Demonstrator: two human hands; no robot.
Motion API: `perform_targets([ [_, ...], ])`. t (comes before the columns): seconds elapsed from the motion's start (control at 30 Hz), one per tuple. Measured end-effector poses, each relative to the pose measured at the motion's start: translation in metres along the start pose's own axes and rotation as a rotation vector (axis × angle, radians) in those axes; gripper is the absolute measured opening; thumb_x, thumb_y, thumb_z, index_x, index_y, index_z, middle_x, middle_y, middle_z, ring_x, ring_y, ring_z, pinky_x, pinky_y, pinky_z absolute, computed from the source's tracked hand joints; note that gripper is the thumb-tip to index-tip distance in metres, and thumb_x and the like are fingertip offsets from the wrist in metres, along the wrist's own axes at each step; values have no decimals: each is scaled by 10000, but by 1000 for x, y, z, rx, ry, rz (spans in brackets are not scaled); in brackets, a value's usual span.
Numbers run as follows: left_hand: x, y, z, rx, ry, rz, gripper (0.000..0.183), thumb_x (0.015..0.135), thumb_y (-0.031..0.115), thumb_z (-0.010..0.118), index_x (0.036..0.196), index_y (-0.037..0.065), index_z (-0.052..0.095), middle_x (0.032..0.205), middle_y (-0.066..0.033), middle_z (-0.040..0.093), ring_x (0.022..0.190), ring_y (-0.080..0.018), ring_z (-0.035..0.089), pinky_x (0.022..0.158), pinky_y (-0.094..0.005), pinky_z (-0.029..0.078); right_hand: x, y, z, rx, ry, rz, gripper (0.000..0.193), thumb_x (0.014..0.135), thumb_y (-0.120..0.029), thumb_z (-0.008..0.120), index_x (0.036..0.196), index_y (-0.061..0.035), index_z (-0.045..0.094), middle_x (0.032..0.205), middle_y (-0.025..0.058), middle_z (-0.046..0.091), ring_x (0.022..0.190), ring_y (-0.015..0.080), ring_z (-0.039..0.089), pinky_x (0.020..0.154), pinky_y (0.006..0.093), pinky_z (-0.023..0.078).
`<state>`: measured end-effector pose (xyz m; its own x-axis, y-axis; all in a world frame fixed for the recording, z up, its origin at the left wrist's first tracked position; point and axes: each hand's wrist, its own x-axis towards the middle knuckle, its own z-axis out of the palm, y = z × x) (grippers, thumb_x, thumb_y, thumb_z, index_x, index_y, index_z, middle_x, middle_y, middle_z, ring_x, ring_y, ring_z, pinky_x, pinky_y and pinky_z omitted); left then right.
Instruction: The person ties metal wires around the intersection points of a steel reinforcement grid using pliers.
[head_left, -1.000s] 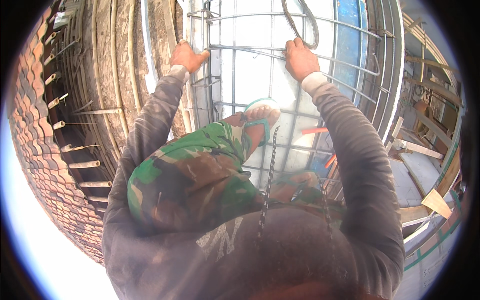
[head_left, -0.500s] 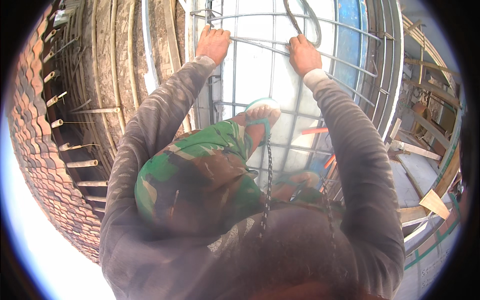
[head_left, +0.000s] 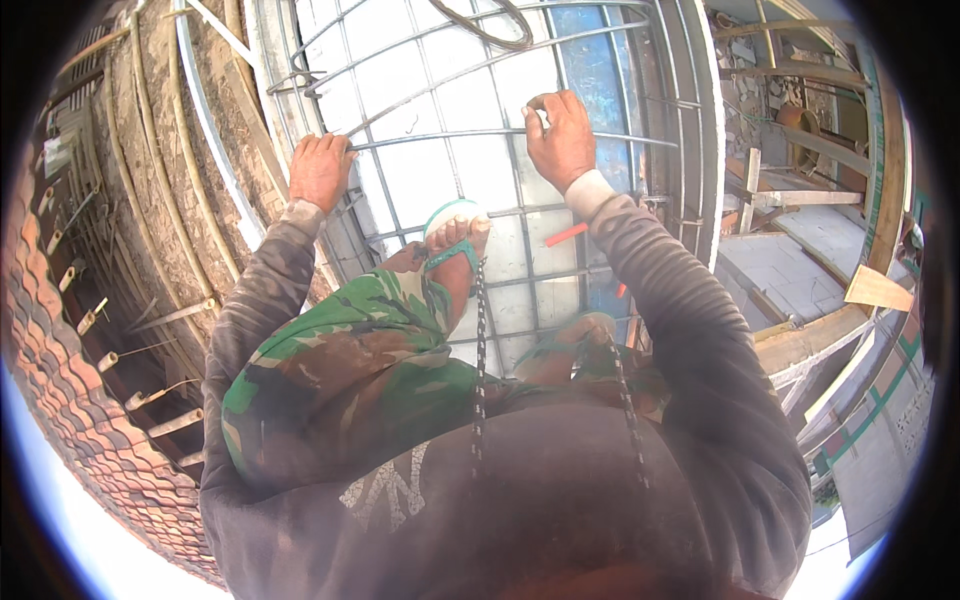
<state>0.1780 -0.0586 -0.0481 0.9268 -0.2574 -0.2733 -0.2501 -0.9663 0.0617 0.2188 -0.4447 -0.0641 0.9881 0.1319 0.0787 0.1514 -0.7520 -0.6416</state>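
Observation:
A steel rebar (head_left: 455, 134) lies crosswise over a grid of thinner bars on pale sheeting. My left hand (head_left: 320, 172) is closed around its left end. My right hand (head_left: 562, 145) curls loosely over its right part, with the thumb apart from the index finger. Just beyond, another rebar (head_left: 480, 66) runs at a slant across the grid. A dark bent loop (head_left: 515, 38), of a kind I cannot make out, rests over the far bars. My sandalled foot (head_left: 458, 235) stands on the grid below the held bar.
Bamboo poles (head_left: 125, 165) and a tiled roof (head_left: 95, 440) flank the left side. Long bars line the right edge (head_left: 690, 130). Further right, timber framing (head_left: 800, 198) stands at a lower level. An orange piece (head_left: 567, 235) lies near my right forearm.
Both hands have come nearer to my body with the rebar, which now lies closer to my foot. My right thumb has lifted away from the index finger. The view has shifted.

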Motion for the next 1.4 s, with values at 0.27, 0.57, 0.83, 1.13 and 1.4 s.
perform_targets([
  [0.27, -31, 23, 15, 37, -314, 51, 221, 1006, 284, 583, 1055, 74, 631, 995, -132, 719, 992, -301, 691, 1229, -490, 223, -66, 80, -48, 139, 373, 862, 433, 972, -352, 692, 1118, 49, 621, 969, 192, 676, 900, 331, 669, 827, 430, 515],
  [0.57, -41, 28, 30, 76, -247, 34, 218, 1016, 264, 559, 1068, 54, 585, 988, -150, 709, 952, -335, 698, 1251, -495, 198, -11, 115, -38, 580, 524, 929, 261, 923, -177, 725, 1065, 42, 720, 938, 85, 725, 853, 156, 652, 792, 317, 515],
  [0.83, -48, 24, 38, 140, -202, 1, 199, 995, 202, 550, 1135, 70, 599, 1079, -135, 704, 1074, -291, 678, 1248, -503, 207, 7, 134, -35, 683, 366, 1105, 419, 879, -266, 802, 1154, 37, 710, 1047, 116, 720, 958, 208, 655, 849, 353, 507],
  [1.13, -40, 24, 38, 223, -127, -70, 168, 984, 124, 503, 1118, 92, 600, 1035, -118, 700, 1025, -261, 699, 1250, -478, 215, 10, 167, -35, 857, 282, 1181, 208, 854, -162, 797, 935, -1, 694, 835, 69, 649, 673, 148, 529, 572, 315, 405],
  [1.4, -30, 33, 31, 259, -254, -147, 212, 1001, 171, 506, 1183, 103, 592, 1141, -133, 716, 1114, -290, 680, 1251, -488, 189, 1, 163, -51, 990, 253, 1119, 211, 846, -165, 827, 940, -26, 699, 848, 49, 638, 667, 125, 510, 541, 277, 361],
])
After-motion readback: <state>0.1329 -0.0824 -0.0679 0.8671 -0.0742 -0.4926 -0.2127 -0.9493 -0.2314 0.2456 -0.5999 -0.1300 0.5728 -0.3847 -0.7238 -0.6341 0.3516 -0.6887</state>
